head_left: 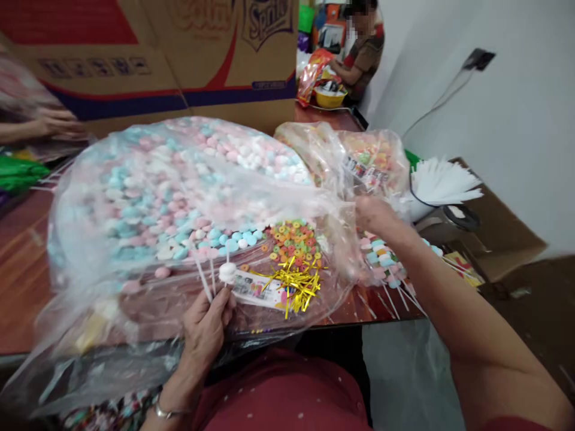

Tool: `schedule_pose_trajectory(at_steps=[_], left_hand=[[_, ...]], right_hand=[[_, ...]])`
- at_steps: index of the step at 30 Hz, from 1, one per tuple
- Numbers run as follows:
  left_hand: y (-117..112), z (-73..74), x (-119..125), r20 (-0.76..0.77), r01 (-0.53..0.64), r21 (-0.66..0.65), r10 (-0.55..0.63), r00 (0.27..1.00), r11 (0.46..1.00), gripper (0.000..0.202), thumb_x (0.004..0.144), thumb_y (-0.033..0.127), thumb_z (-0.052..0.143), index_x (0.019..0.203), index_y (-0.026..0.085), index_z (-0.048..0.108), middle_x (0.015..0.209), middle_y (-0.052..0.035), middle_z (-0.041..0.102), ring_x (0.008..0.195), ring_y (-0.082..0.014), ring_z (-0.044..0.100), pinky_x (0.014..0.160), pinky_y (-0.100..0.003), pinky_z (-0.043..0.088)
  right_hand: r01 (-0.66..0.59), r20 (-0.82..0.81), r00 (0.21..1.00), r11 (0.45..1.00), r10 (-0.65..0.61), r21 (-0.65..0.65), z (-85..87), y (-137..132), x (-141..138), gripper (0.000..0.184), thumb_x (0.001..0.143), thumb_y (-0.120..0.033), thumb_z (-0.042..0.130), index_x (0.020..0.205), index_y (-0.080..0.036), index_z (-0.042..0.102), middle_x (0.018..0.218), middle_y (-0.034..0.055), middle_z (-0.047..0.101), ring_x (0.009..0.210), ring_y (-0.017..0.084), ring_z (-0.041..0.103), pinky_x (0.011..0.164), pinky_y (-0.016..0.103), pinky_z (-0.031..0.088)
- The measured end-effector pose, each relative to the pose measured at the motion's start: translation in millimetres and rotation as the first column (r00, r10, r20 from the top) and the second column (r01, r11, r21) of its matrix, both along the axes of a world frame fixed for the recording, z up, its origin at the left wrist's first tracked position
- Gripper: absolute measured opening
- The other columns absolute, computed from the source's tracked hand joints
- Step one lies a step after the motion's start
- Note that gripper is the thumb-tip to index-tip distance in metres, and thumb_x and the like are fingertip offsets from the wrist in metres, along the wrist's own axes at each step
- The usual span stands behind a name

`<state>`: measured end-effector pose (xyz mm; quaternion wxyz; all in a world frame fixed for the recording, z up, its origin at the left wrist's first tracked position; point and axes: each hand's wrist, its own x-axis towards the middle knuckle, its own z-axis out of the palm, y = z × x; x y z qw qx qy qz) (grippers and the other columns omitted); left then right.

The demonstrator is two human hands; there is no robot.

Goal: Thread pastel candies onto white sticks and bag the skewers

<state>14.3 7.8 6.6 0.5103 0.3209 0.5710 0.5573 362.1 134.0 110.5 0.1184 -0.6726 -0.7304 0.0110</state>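
Note:
My left hand (205, 326) grips a thin white stick (227, 268) with one white marshmallow on its tip, held upright at the table's near edge. Next to it lie a printed label card (256, 288) and a pile of gold twist ties (300, 284). A big clear plastic bag (175, 179) of pink, blue and white marshmallows fills the table in front of me. A heap of small coloured ring candies (294, 238) sits beside them. My right hand (375, 215) reaches forward at the clear plastic of a second bag (368, 157) of orange sweets; what its fingers hold is hidden.
Finished marshmallow skewers (381, 263) lie at the table's right edge. A container of white sticks (438, 185) stands at the right. A large cardboard box (179, 54) stands behind the bags. Another person's hand (54, 126) rests at far left; a second person sits at the back (363, 54).

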Motion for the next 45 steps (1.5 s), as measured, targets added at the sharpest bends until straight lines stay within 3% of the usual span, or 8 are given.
schedule_pose_trajectory(at_steps=[2, 4, 6, 11, 13, 21, 38, 45], left_hand=[[0, -1.2, -2, -0.014, 0.033, 0.017, -0.033, 0.999, 0.999, 0.028, 0.074, 0.039, 0.072, 0.085, 0.015, 0.061, 0.055, 0.0056, 0.055, 0.037, -0.0033, 0.036, 0.035, -0.015, 0.024], [-1, 1.2, -3, -0.056, 0.078, 0.026, -0.077, 0.996, 0.997, 0.026, 0.077, 0.039, 0.069, 0.087, 0.015, 0.063, 0.057, 0.0048, 0.055, 0.038, -0.0043, 0.036, 0.036, -0.016, 0.027], [-3, 7.6, -6, -0.130, 0.145, 0.028, -0.140, 0.981, 0.989, 0.026, 0.079, 0.039, 0.067, 0.088, 0.015, 0.065, 0.059, 0.0033, 0.056, 0.041, -0.0057, 0.039, 0.039, -0.018, 0.030], [-9, 27.9, -10, -0.353, 0.322, 0.085, -0.273, 0.895, 0.943, 0.023, 0.083, 0.036, 0.065, 0.072, 0.016, 0.066, 0.060, 0.0007, 0.056, 0.054, -0.0101, 0.047, 0.050, -0.021, 0.038], [-9, 30.4, -8, -0.344, 0.374, 0.070, -0.330, 0.879, 0.925, 0.027, 0.085, 0.037, 0.061, 0.069, 0.016, 0.065, 0.060, 0.0000, 0.056, 0.055, -0.0107, 0.048, 0.051, -0.022, 0.038], [0, 4.0, 3, -0.037, 0.371, -0.020, -0.372, 0.928, 0.928, 0.035, 0.087, 0.041, 0.059, 0.063, 0.015, 0.057, 0.052, 0.0031, 0.046, 0.043, -0.0057, 0.033, 0.042, -0.021, 0.020], [-12, -15.5, 1, -0.080, 0.295, -0.014, -0.295, 0.952, 0.956, 0.029, 0.084, 0.043, 0.064, 0.081, 0.015, 0.068, 0.059, 0.0010, 0.055, 0.048, -0.0076, 0.038, 0.044, -0.022, 0.026], [-13, -16.1, 0, -0.092, 0.319, 0.003, -0.317, 0.944, 0.948, 0.026, 0.085, 0.041, 0.064, 0.079, 0.015, 0.069, 0.060, 0.0008, 0.054, 0.051, -0.0087, 0.040, 0.046, -0.022, 0.027]], right_hand=[[0.062, -0.046, 0.998, 0.970, -0.053, 0.233, 20.9, -14, -6, 0.024, 0.092, -0.021, 0.046, 0.102, -0.013, 0.066, 0.099, 0.0126, 0.070, 0.093, 0.025, 0.065, 0.082, 0.040, 0.050], [0.107, -0.148, 0.988, 0.844, -0.033, 0.525, 38.3, -37, -22, 0.029, 0.094, -0.029, 0.043, 0.104, -0.015, 0.066, 0.099, 0.0124, 0.070, 0.092, 0.023, 0.065, 0.083, 0.040, 0.050], [0.089, -0.225, 0.972, 0.767, 0.073, 0.635, 45.1, -63, -45, 0.031, 0.096, -0.034, 0.040, 0.107, -0.019, 0.065, 0.096, 0.0108, 0.069, 0.086, 0.021, 0.066, 0.078, 0.038, 0.051], [-0.170, -0.156, 0.963, 0.943, 0.221, 0.286, 12.2, -99, -102, 0.029, 0.096, -0.034, 0.038, 0.104, -0.029, 0.065, 0.095, 0.0057, 0.069, 0.089, 0.022, 0.065, 0.082, 0.038, 0.052], [-0.210, -0.185, 0.953, 0.965, 0.238, 0.160, -8.4, -95, -112, 0.030, 0.096, -0.028, 0.036, 0.106, -0.025, 0.064, 0.101, 0.0068, 0.069, 0.093, 0.022, 0.064, 0.086, 0.038, 0.051], [-0.049, 0.046, 0.998, 0.997, 0.051, -0.055, -53.5, -61, -112, 0.031, 0.090, -0.019, 0.038, 0.114, -0.017, 0.058, 0.110, 0.0142, 0.061, 0.096, 0.027, 0.059, 0.078, 0.036, 0.048], [-0.016, -0.218, 0.976, 0.989, -0.017, -0.148, -52.6, -60, -96, 0.022, 0.085, -0.021, 0.045, 0.098, -0.019, 0.063, 0.097, 0.0080, 0.063, 0.088, 0.022, 0.060, 0.083, 0.035, 0.048], [0.016, -0.339, 0.941, 1.000, -0.008, 0.022, -45.9, -62, -95, 0.028, 0.091, -0.027, 0.043, 0.103, -0.021, 0.067, 0.099, 0.0074, 0.064, 0.098, 0.022, 0.060, 0.090, 0.035, 0.047]])
